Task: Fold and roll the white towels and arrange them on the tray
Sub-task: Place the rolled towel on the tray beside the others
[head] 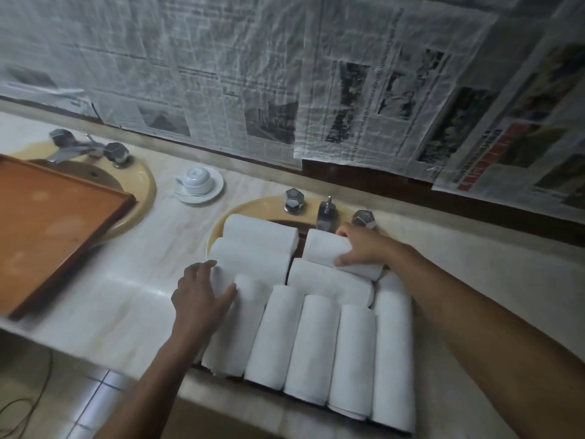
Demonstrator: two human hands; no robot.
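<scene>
From the head camera, rolled white towels [311, 346] lay packed together over the right-hand sink [250, 207], a thin dark tray edge [269, 390] showing under their near ends. Five rolls ran lengthwise in the near row; four more lay crosswise behind them. The left hand [202, 296] rested on the leftmost near roll [228, 331] with its fingers spread and flat. The right hand [364, 248] gripped the far right crosswise roll [326, 250] — fingers curled over its top, thumb against its near side — just in front of the faucet [326, 213]. An orange-brown wooden tray [53, 223] sat across the left sink, well apart from the towels, and an upturned cup [197, 179] stood on a saucer [215, 190] between the sinks on the pale counter [126, 280].
</scene>
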